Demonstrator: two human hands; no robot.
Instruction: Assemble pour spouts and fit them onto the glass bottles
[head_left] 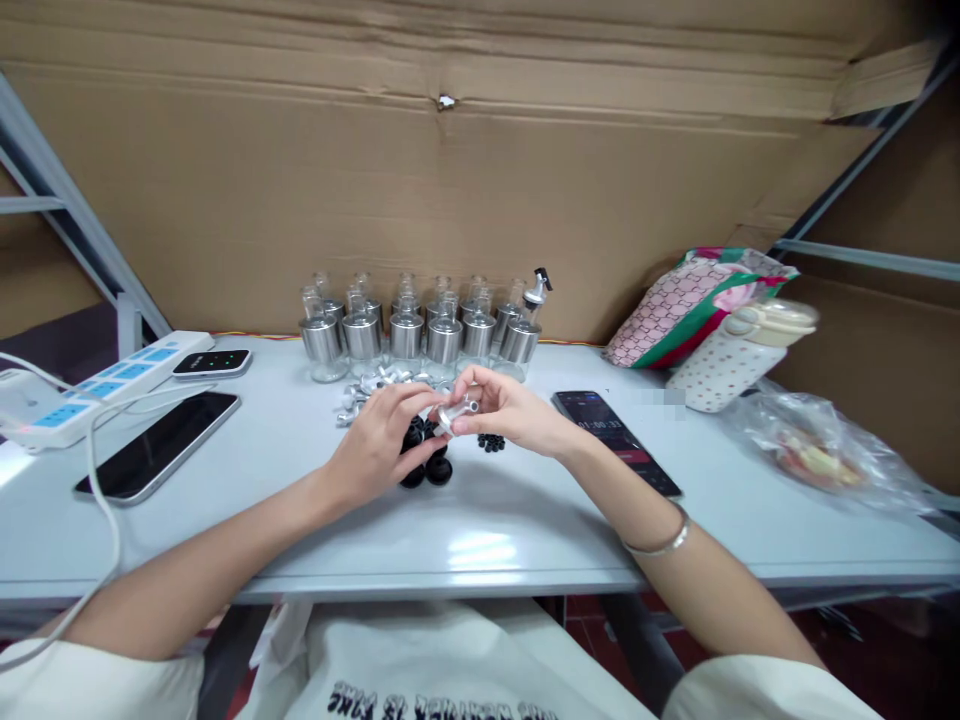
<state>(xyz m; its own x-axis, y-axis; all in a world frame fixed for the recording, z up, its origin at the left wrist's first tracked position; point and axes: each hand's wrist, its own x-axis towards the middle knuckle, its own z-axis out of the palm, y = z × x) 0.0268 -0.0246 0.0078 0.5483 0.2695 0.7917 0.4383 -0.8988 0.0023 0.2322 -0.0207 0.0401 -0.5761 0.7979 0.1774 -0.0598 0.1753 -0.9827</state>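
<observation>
Both hands meet over the middle of the table, around a small silver pour spout (pixel 453 412). My right hand (pixel 514 412) pinches the spout between thumb and fingers. From the other side, the fingers of my left hand (pixel 381 436) are also closed on it. Below them lie several black round caps (pixel 439 470), partly covered by my left hand. A cluster of tiny black rings (pixel 492 442) is beside my right hand. More silver spout pieces (pixel 360 395) are heaped just behind my left hand.
Two rows of glass bottles with metal sleeves (pixel 406 335) stand at the back; one bears a black-tipped pourer (pixel 537 288). A power strip (pixel 112 385), phone (pixel 161 445) and white cable (pixel 101 490) lie left. Rightward are another phone (pixel 619 440), a tumbler (pixel 727 360) and plastic bag (pixel 825 455).
</observation>
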